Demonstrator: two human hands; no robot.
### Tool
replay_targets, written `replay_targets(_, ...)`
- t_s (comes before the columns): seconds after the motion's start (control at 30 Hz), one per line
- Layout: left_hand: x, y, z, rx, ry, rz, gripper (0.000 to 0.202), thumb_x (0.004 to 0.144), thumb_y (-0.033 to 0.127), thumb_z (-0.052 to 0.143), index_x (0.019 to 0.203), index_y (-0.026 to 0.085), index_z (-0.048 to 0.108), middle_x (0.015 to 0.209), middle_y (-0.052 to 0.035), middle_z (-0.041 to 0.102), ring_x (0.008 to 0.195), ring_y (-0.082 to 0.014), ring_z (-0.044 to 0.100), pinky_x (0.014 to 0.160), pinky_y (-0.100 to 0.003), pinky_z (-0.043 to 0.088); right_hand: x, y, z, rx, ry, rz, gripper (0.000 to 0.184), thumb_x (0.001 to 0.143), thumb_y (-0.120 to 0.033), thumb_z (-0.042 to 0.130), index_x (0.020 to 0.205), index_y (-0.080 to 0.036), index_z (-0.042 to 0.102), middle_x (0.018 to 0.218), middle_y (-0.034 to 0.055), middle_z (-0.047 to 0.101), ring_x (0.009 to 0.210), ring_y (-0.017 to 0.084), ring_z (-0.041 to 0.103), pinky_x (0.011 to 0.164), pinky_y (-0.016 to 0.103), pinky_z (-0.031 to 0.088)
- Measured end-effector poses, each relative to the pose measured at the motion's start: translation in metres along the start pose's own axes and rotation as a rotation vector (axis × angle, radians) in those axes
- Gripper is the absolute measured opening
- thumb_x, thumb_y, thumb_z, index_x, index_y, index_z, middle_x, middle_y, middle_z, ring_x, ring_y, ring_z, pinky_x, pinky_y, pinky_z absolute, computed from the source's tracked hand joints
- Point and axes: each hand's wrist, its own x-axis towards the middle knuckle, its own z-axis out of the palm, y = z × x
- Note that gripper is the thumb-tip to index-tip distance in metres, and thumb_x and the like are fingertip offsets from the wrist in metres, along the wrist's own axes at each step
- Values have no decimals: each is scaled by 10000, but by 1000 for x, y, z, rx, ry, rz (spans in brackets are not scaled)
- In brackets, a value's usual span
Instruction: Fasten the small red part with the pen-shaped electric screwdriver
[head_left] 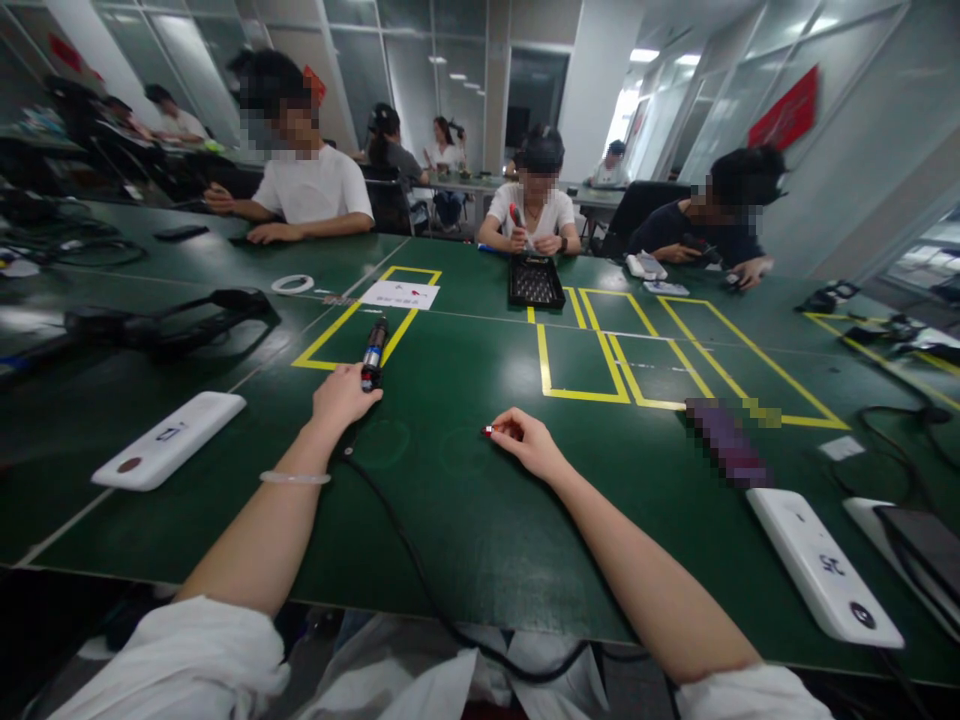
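Note:
My left hand (345, 398) is closed at the near end of a dark cylindrical tool (374, 350) with silver and blue bands. The tool points away from me over the yellow tape; its exact kind does not show. To the right, my right hand (529, 442) pinches a small red-and-white piece (487, 432) between thumb and fingers, low over the green table (450, 520). My fingers partly hide that piece. Beyond the tool lies a white printed sheet (399, 294).
A white device (169, 440) lies left, another white device (825, 565) right, near a phone-like slab (726, 443). A black cable (401, 530) runs between my arms. Opposite, a co-worker (531, 205) works behind a black tray (535, 283). Yellow tape outlines mark the table.

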Motion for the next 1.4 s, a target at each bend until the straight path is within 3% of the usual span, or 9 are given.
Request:
replay_targets(0.4, -55, 98, 3, -17, -17, 351, 570, 807, 421, 570, 1318, 192, 466, 1294, -111, 525, 1077, -268, 573, 856, -348, 482, 2, 5, 0, -34, 71, -5, 225, 812, -351, 645, 951, -177, 612, 704, -27, 547, 590, 106, 465, 580, 232, 383)
replay_targets(0.63, -87, 135, 3, -111, -36, 541, 565, 818, 386, 578, 1330, 193, 435, 1288, -111, 528, 1087, -266, 564, 881, -360, 475, 2, 4, 1, -38, 99, -24, 206, 814, -328, 643, 950, -180, 598, 742, -17, 579, 604, 113, 485, 592, 238, 404)
replay_targets(0.83, -100, 145, 8, -153, -11, 631, 578, 825, 360, 565, 1351, 172, 413, 1291, -123, 511, 1092, -268, 554, 897, -374, 473, 3, 2, 2, -185, 98, -99, 103, 807, -237, 642, 875, -180, 590, 785, -7, 564, 651, 122, 504, 644, 250, 420)
replay_targets(1.0, -100, 146, 7, -155, -22, 629, 576, 827, 360, 559, 1357, 187, 411, 1288, -115, 511, 1088, -262, 557, 899, -369, 473, 4, 0, 4, -265, 109, -121, 108, 785, -167, 643, 875, -182, 586, 799, -8, 524, 669, 126, 509, 644, 246, 423)
replay_targets(1.4, -101, 148, 10, -155, 3, 637, 569, 870, 429, 544, 1369, 201, 391, 1308, -117, 509, 1117, -258, 542, 922, -365, 451, 3, 0, 1, -340, 92, -161, 34, 841, -151, 602, 851, -179, 619, 820, 26, 635, 697, 142, 574, 667, 248, 453)
